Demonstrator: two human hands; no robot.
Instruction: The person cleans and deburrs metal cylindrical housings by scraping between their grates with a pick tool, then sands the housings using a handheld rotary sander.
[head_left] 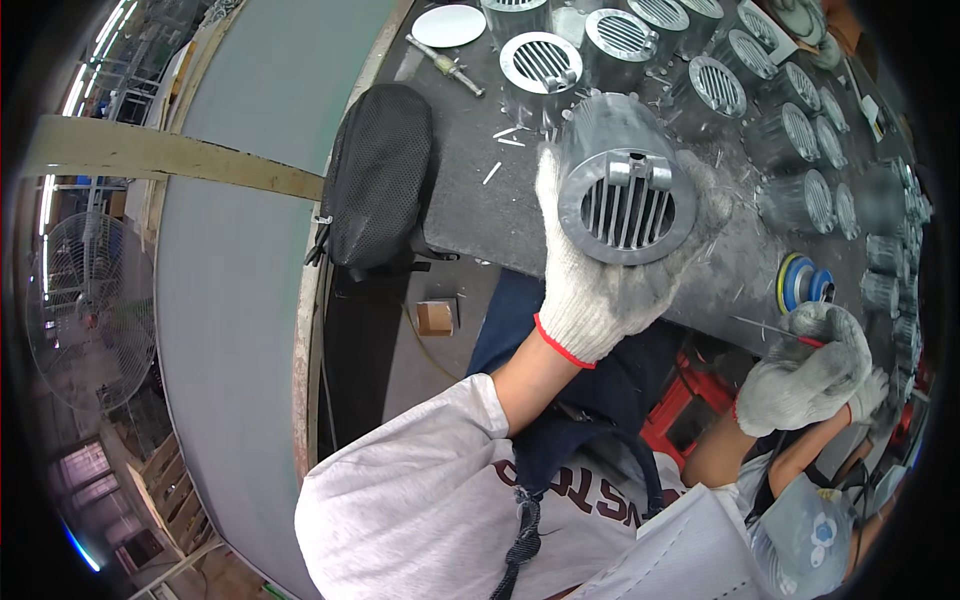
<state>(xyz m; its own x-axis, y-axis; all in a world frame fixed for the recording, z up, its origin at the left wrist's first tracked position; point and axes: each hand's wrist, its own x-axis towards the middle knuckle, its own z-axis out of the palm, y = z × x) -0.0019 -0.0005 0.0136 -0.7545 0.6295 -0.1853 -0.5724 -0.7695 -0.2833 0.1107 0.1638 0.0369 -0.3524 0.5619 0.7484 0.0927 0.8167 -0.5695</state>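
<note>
My left hand (605, 295), in a white knitted glove with a red cuff edge, is closed around a grey metal cylinder with a slotted grille end (628, 210). The grille faces me, and a small hinge-like bracket sits at the top of its ring. At the right, my gloved right hand (805, 375) grips a thin pointed tool with a red handle (808, 341); its tip points left. The tool's exact kind is not clear. Just beyond that hand is a round blue and yellow object (800, 283) on the table.
Several similar grille-ended cylinders (540, 65) crowd the dark table (480, 215) at the far side and right. A black mesh bag (380, 175) lies at the left edge, near a white disc (448, 27). Another person's gloved hand (869, 394) is at the lower right.
</note>
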